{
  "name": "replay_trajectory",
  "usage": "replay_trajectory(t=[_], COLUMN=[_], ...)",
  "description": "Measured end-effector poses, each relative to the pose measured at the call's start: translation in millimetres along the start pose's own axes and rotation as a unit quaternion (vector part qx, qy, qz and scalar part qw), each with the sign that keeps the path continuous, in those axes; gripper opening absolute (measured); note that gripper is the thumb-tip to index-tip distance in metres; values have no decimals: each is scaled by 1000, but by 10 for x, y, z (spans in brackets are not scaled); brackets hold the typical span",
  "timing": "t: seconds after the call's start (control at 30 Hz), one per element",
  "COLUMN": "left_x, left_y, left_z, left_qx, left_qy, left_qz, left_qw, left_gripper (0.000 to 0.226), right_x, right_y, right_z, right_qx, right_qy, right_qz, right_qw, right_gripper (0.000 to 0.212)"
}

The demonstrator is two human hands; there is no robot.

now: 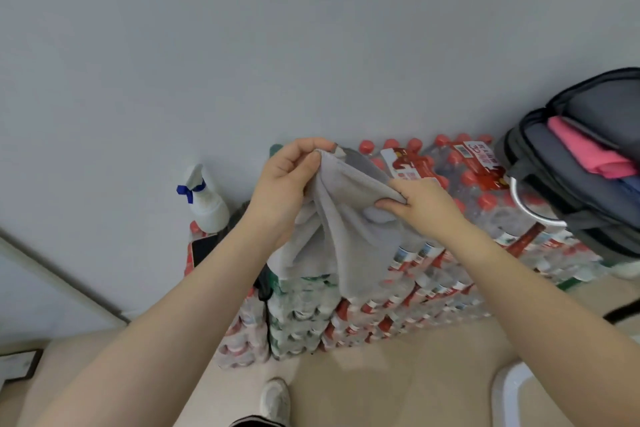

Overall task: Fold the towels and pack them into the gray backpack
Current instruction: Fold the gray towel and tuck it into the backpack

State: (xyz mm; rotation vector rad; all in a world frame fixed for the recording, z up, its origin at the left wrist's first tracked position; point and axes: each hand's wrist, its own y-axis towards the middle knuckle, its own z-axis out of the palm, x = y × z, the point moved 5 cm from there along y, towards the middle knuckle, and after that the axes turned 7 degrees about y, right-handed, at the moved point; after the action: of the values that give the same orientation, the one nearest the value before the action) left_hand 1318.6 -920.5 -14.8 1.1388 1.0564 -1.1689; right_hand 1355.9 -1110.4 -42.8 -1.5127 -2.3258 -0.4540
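Both hands were up in front of the wall, and the gray towel (pixel 341 218) hung between them. The left hand (pixel 287 184) had its fingers (pixel 313 158) curled tight, thumb and forefinger pinching the towel's top corner. The right hand (pixel 420 199) sat just lower and to the right, fingers folded round the upper edge, gripping it. The cloth ran taut from one hand to the other, then dropped in loose folds over the front of the stacked water bottle packs (pixel 398 295).

Off to the right, the gray backpack (pixel 568 170) lay on top of the bottle packs with its main compartment unzipped, a pink towel (pixel 585 149) already inside and something blue beneath it. A metal ring (pixel 530 208) hung at the backpack's near-left corner. On the left, a white spray bottle (pixel 204 199) with a blue trigger stood on the far end of the packs, a dark phone (pixel 204 248) just below it.

Open space lay between the right hand and the backpack, red bottle caps underneath. Near the bottom, a white shoe (pixel 275 400) stood on the beige floor (pixel 398 374)
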Motion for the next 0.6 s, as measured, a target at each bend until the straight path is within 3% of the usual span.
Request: replay_trajectory(t=[0.1, 0.27, 0.37, 0.43, 0.53, 0.6], left_x=[-50, -17, 135, 195, 221, 318], left_y=[-298, -752, -1027, -1183, -1310, -1326], left_z=[181, 295, 343, 339, 352, 332], left_qx=[-30, -87, -150, -200, -191, -172], left_qy=[-65, -123, -66, 1, 104, 208], left_qz=[16, 27, 1, 1, 42, 22], left_qw=[997, 988, 987, 980, 975, 963], left_gripper=[34, 47, 43, 37, 35, 33], right_x=[-209, -500, -596, -655, -736, -804], right_y=[-490, -1243, -1535, -1702, -1921, -1979], right_z=[-79, -209, -281, -366, -536, -559], right_qx=[22, 44, 23, -30, -115, -105], right_qy=[-55, -161, -204, -184, -91, -105], right_qz=[12, 6, 15, 27, 49, 61], right_qw=[998, 986, 979, 982, 988, 987], right_gripper=[34, 22, 25, 22, 16, 14])
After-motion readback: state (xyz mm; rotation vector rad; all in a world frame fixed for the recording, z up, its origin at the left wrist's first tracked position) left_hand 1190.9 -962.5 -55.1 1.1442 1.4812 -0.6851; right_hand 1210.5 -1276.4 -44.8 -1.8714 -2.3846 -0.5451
